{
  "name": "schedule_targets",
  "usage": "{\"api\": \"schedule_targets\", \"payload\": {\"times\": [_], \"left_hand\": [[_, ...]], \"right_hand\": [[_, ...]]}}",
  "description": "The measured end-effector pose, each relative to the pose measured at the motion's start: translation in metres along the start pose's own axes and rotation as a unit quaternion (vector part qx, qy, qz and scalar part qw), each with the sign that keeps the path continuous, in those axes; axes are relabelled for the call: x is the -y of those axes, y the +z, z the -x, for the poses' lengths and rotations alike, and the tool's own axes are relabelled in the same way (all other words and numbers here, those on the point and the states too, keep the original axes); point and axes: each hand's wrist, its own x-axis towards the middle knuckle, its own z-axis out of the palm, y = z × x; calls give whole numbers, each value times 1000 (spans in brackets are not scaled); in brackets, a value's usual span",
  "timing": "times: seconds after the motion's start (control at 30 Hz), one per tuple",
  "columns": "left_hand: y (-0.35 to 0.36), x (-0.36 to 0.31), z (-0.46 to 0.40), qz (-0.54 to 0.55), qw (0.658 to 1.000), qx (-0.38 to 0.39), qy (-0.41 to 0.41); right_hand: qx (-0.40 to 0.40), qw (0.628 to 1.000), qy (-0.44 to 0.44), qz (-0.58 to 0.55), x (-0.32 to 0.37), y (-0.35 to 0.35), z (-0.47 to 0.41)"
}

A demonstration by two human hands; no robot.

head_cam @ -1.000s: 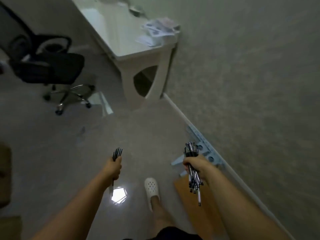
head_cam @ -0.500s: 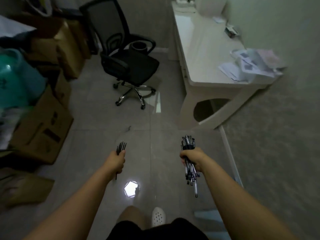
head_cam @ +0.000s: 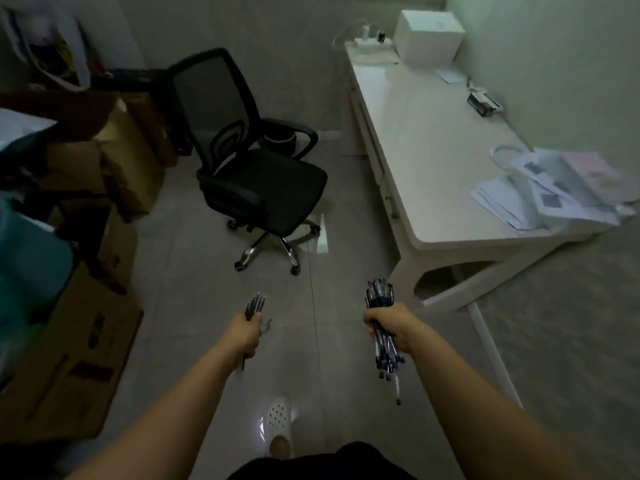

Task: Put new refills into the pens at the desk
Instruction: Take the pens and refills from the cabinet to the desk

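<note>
Left hand: the left hand (head_cam: 246, 332) is curled round a thin bunch of dark, slim refills (head_cam: 254, 304), whose tips fan out above the fist.
Right hand: the right hand (head_cam: 384, 322) is wrapped round a thick bundle of clear-barrelled pens with dark caps (head_cam: 380, 296), which sticks out above and below the fist.
Where the things are: both bundles are in the air over the grey tiled floor (head_cam: 194, 271), well apart from each other.
Step in hand: it looks like carrying both bundles to the desk.
Doing it well: both grips should hold firm, as one pen hangs lower than the rest and could slip; each bundle is best laid on a bare part of the tabletop.
Tabletop: the white tabletop (head_cam: 426, 140) lies ahead to the right, with loose white papers (head_cam: 547, 192) at its near end.
Chair: a black mesh office chair (head_cam: 249, 168) stands to the left of it.
</note>
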Motion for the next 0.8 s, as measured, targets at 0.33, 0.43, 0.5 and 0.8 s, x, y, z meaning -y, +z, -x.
{"api": "schedule_targets", "payload": {"times": [0.33, 0.43, 0.5, 0.8], "left_hand": [[37, -172, -136, -50, 996, 70, 2], [64, -225, -183, -52, 996, 77, 13], [82, -261, -216, -58, 996, 69, 20], [160, -409, -333, -128, 990, 44, 47]], "right_hand": [[-57, 996, 8, -65, 128, -28, -115], [-65, 995, 2, -71, 172, -45, -167], [-65, 996, -1, -61, 207, -57, -202], [-89, 995, -3, -34, 346, -123, -311]]}}
